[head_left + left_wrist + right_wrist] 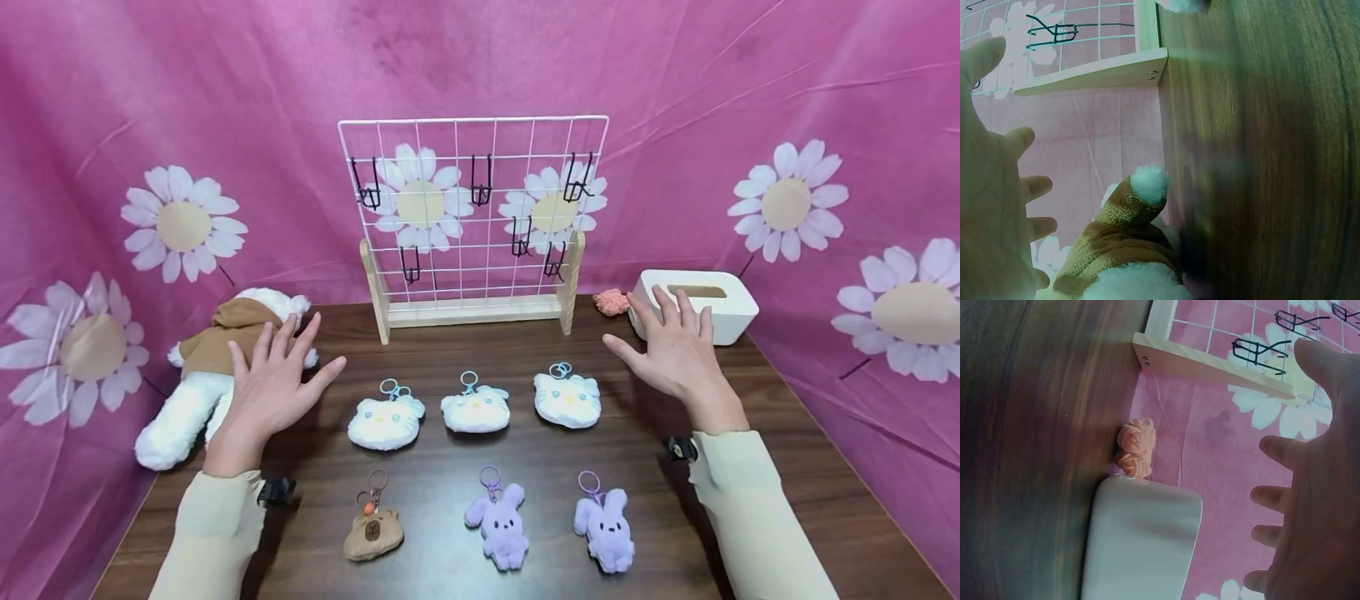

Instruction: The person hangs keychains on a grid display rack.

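Note:
My left hand (273, 387) is spread with straight fingers over the table's left side, nearest a plush toy in a brown hoodie (213, 342). On the right, my right hand (678, 350) is likewise spread, in front of a white tissue box (731, 312). Neither hand holds anything. Between them lie white cat-face plush keychains with blue rings: a left one (385, 423), a middle one (476, 411) and a right one (567, 402). Closer to me are a brown capybara keychain (373, 535) and two purple rabbit keychains, one central (504, 529), one further right (609, 533).
A white wire grid rack (472, 304) on wooden feet stands at the back, with several black hooks (481, 193) on it. Beside the tissue box sits a coral flower-shaped item (1136, 447). A pink cloth with daisies (675, 100) hangs behind the wooden table (427, 492).

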`<state>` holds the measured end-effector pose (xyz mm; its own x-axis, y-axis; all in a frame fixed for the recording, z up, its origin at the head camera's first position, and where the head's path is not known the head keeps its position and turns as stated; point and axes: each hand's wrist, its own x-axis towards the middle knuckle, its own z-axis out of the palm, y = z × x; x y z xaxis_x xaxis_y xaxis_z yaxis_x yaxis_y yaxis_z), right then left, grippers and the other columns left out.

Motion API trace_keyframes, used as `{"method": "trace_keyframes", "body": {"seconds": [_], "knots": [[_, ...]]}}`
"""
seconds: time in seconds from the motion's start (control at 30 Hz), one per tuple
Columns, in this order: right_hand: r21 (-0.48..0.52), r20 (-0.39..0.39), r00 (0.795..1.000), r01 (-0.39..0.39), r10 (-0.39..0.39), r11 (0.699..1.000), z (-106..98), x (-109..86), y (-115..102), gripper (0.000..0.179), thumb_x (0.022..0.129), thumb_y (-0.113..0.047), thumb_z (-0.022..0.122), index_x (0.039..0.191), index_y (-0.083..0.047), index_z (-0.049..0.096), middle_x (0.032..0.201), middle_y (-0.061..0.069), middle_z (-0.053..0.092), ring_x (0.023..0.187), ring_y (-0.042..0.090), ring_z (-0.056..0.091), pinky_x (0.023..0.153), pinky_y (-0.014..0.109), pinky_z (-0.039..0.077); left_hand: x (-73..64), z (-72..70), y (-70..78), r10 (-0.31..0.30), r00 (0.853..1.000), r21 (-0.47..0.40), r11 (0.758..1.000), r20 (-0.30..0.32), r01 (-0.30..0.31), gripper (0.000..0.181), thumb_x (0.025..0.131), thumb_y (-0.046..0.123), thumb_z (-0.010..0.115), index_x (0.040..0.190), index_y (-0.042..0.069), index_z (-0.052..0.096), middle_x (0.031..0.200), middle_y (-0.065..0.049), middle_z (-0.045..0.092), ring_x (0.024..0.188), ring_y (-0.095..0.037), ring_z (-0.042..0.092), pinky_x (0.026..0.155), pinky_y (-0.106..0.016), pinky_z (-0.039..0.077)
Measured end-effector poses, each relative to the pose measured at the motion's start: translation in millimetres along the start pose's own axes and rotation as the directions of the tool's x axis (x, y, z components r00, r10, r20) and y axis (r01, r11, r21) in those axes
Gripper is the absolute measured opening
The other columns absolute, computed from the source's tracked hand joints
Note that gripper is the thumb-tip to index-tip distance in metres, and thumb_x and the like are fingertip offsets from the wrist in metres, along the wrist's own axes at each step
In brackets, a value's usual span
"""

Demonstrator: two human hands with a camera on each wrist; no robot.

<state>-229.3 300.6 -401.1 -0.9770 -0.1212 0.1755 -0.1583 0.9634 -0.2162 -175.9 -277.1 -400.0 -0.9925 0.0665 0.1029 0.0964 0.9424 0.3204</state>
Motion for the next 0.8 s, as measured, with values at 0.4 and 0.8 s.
{"method": "trace_keyframes", "body": {"seconds": [0.4, 0.8], "knots": [[0.042, 0.061, 0.997, 0.051, -0.053, 0.998, -15.8, -1.9, -11.5, 0.086, 0.112, -0.07, 0.048, 0.176, -0.015, 0.033, 0.182, 0.03, 0.023, 0.167, 0.062, 0.011, 0.132, 0.091, 0.005, 20.4, 2.2, 6.9, 0.023, 0.999, -0.016, 1.0, 0.026, -0.023, 0.089, 0.111, 0.074, 0.047, 0.18, 0.021, 0.027, 0.185, -0.026, 0.02, 0.169, -0.059, 0.011, 0.132, -0.091, -0.01], [0.202, 0.071, 0.977, 0.184, -0.202, 0.962, -16.0, -44.3, -19.7, 0.057, 0.115, -0.042, 0.063, 0.16, -0.008, 0.058, 0.156, 0.026, 0.06, 0.147, 0.051, 0.052, 0.119, 0.077, 0.044, 85.3, 25.9, -3.5, 0.166, 0.985, -0.212, 0.962, -0.048, -0.172, 0.07, 0.113, 0.049, 0.063, 0.165, 0.003, 0.052, 0.162, -0.031, 0.055, 0.151, -0.053, 0.051, 0.129, -0.072, 0.044]]}}
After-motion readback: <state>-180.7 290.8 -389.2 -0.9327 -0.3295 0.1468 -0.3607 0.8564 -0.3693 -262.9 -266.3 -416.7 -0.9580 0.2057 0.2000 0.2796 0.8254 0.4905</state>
